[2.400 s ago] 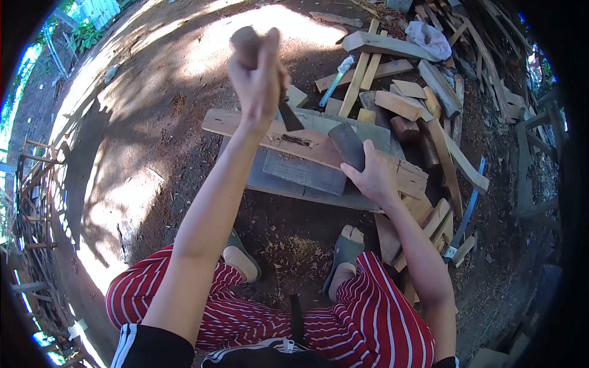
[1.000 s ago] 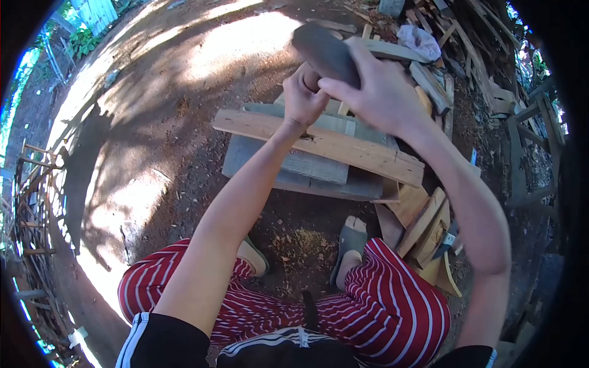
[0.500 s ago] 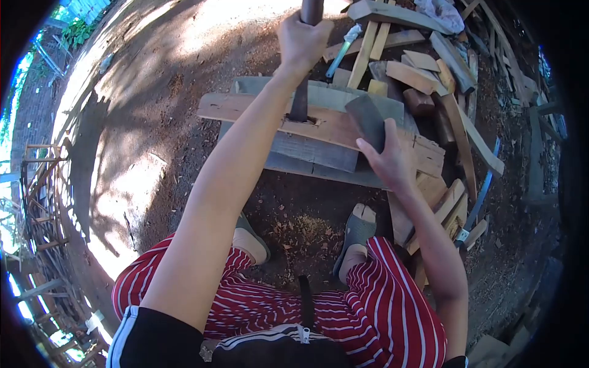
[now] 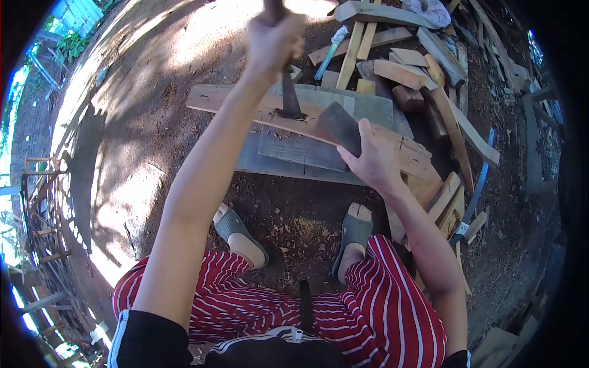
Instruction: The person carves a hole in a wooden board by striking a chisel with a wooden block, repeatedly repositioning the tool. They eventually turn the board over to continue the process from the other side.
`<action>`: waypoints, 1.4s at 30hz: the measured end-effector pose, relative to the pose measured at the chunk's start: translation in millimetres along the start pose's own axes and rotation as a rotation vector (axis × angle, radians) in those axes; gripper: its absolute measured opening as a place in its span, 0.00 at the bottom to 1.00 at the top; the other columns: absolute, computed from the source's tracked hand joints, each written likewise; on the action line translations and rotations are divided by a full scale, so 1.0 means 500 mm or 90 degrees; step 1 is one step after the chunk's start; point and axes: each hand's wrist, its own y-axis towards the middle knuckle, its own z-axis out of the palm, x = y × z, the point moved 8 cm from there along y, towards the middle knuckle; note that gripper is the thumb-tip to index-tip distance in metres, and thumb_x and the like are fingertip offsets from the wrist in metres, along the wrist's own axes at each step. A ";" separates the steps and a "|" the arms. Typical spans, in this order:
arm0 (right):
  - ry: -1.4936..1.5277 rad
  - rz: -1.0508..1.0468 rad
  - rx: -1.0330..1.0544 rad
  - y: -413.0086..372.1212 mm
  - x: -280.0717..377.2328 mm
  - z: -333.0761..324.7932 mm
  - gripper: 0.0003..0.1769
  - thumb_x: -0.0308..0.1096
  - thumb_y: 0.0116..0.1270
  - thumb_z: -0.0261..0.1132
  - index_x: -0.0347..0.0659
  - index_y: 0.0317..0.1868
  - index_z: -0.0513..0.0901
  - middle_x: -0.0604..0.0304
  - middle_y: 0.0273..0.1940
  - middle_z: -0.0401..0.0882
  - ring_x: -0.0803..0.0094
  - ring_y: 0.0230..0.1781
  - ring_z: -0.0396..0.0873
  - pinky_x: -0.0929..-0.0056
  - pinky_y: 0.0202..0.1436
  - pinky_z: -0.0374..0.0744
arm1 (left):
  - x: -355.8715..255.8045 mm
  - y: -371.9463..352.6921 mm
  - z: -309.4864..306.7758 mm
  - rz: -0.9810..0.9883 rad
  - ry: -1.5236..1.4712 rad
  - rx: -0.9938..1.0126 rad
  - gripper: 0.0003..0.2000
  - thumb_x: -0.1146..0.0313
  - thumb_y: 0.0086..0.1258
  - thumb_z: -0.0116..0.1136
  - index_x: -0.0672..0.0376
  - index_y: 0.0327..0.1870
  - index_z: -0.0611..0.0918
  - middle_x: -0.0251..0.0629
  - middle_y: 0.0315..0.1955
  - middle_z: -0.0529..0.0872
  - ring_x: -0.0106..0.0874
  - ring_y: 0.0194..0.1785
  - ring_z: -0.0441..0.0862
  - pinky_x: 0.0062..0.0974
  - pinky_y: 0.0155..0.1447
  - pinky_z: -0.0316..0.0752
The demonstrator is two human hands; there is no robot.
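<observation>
My left hand (image 4: 273, 46), slightly blurred, is wrapped round the upper part of a dark chisel-like tool (image 4: 289, 95). The tool's lower end stands in a notch in a light wooden board (image 4: 215, 98). To the right, my right hand (image 4: 375, 158) holds a dark flat block (image 4: 342, 127) over the same board. Under and behind the board lie wider grey planks (image 4: 300, 150).
Wood offcuts (image 4: 402, 73) are piled at the right, with a blue-handled tool (image 4: 331, 52) beside them. A saw with a blue blade (image 4: 481, 178) lies farther right. My sandalled feet (image 4: 358, 227) rest on the dirt ground below the planks.
My left hand has shifted left with the tool, which now tilts. The block in my right hand has moved slightly left and down. The whole view has shifted a little.
</observation>
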 end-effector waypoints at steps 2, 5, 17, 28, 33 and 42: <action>0.024 0.010 -0.004 -0.003 -0.012 0.006 0.27 0.48 0.59 0.70 0.39 0.46 0.68 0.43 0.34 0.83 0.43 0.33 0.83 0.49 0.35 0.79 | -0.052 -0.036 -0.098 0.082 -0.018 -0.150 0.08 0.71 0.64 0.62 0.58 0.27 0.75 0.27 0.15 0.73 0.18 0.15 0.70 0.19 0.18 0.64; 0.054 0.013 -0.013 -0.002 -0.018 0.009 0.27 0.48 0.59 0.70 0.39 0.47 0.68 0.43 0.35 0.83 0.43 0.34 0.83 0.49 0.36 0.79 | -0.144 -0.104 -0.139 0.212 -0.074 -0.301 0.10 0.69 0.66 0.64 0.56 0.28 0.73 0.28 0.16 0.73 0.21 0.15 0.71 0.20 0.18 0.65; 0.006 0.002 0.026 0.004 -0.006 0.011 0.28 0.50 0.58 0.69 0.40 0.49 0.69 0.47 0.41 0.83 0.45 0.35 0.84 0.49 0.37 0.81 | -0.061 -0.200 -0.192 0.180 -0.209 -0.453 0.14 0.56 0.76 0.49 0.53 0.52 0.63 0.36 0.34 0.75 0.24 0.35 0.76 0.37 0.44 0.78; 0.002 -0.003 0.022 0.005 -0.002 0.010 0.28 0.50 0.58 0.69 0.41 0.50 0.70 0.48 0.42 0.83 0.44 0.37 0.84 0.49 0.38 0.82 | -0.100 -0.208 -0.106 0.379 0.242 -0.297 0.24 0.63 0.68 0.66 0.60 0.54 0.64 0.41 0.32 0.79 0.29 0.22 0.84 0.22 0.27 0.83; 0.015 -0.020 0.003 0.002 0.002 0.003 0.28 0.48 0.58 0.70 0.41 0.49 0.70 0.48 0.41 0.83 0.44 0.35 0.84 0.49 0.37 0.82 | -0.087 -0.153 -0.100 0.347 0.157 -0.362 0.17 0.64 0.67 0.68 0.61 0.44 0.71 0.33 0.27 0.78 0.23 0.23 0.79 0.20 0.27 0.74; 0.009 -0.013 0.019 0.004 0.004 0.003 0.28 0.48 0.57 0.70 0.40 0.49 0.69 0.47 0.40 0.83 0.42 0.33 0.83 0.49 0.36 0.82 | -0.085 -0.120 -0.071 0.317 0.198 -0.287 0.15 0.64 0.67 0.67 0.61 0.40 0.73 0.31 0.25 0.78 0.23 0.27 0.78 0.23 0.34 0.74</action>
